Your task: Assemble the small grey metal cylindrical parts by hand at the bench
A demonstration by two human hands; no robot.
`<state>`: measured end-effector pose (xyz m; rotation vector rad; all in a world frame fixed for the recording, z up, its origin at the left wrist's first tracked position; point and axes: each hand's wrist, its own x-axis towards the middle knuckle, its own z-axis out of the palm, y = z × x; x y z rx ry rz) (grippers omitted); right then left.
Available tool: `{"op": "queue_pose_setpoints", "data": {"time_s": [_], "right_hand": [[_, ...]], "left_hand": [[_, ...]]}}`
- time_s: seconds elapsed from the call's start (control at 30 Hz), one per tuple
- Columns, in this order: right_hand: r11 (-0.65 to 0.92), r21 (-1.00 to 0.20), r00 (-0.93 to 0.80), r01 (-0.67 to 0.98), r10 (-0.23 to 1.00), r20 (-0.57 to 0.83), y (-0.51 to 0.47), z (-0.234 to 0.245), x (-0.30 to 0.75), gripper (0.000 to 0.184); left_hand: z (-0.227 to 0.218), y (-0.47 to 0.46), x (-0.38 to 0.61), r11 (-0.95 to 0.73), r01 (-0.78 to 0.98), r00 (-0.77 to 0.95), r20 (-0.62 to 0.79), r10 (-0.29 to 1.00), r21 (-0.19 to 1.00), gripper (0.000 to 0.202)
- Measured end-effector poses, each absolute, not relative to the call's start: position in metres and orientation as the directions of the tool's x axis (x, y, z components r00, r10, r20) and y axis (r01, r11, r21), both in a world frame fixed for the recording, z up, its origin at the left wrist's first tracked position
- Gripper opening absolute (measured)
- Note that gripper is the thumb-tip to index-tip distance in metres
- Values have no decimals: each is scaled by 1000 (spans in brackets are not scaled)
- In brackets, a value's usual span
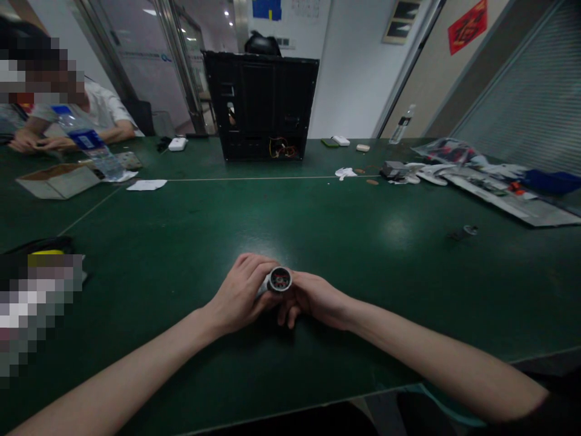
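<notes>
Fingers curled, the left hand [236, 297] and right hand [315, 300] clasp a white cylindrical housing [267, 284], red wires [281, 278] showing in its round end, over the green workbench [363, 254]; black computer case [261, 106] at twelve o'clock

Seemingly a computer chassis [261, 106] stands on green matting [190, 224].

White walls [358, 72] stand behind a green workbench [290, 218].
</notes>
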<state>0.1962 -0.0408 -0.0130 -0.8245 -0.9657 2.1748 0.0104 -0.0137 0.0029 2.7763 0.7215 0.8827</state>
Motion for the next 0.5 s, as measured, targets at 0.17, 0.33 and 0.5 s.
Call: {"op": "queue_pose_setpoints", "data": {"time_s": [0.17, 0.33, 0.5], "right_hand": [[-542, -796, -641, -271, 718, -271, -40, -10, 198, 23], [-457, -861, -667, -223, 716, -208, -42, -7, 200, 16], [-397, -900, -671, -178, 718, -184, -42, -11, 199, 17]], "left_hand": [[1, -12, 8, -878, 389, 694, 538, 478, 279, 21], [1, -12, 7, -878, 384, 697, 534, 479, 288, 22], [1, -13, 5, -880, 384, 712, 517, 475, 279, 22]]}}
